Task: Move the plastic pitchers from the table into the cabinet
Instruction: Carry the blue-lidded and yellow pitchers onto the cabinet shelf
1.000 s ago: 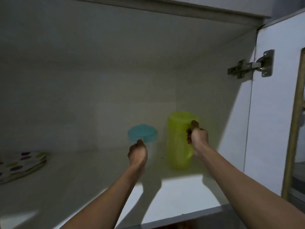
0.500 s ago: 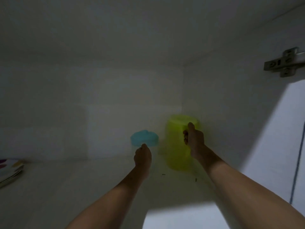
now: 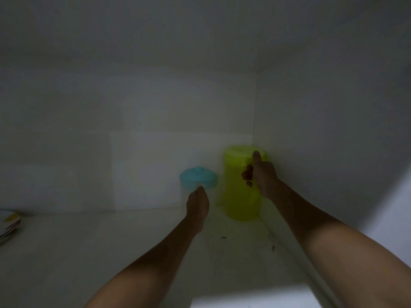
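Note:
A tall yellow-green plastic pitcher point(image 3: 239, 192) stands on the cabinet shelf in the far right corner. My right hand point(image 3: 262, 176) is closed around its handle, thumb resting on the lid. To its left is a clear pitcher with a light blue lid point(image 3: 198, 177), near the back wall. My left hand point(image 3: 197, 204) is closed on its handle side and hides most of the clear body.
The white cabinet shelf point(image 3: 111, 252) is dim. A stack of spotted plates point(image 3: 9, 225) lies at the far left edge. The cabinet's right wall point(image 3: 333, 141) runs close beside the yellow-green pitcher. Small dark specks lie on the shelf.
Both hands have pushed the pitchers deeper toward the back right corner. My view has moved further into the cabinet, so the door and hinge are out of sight.

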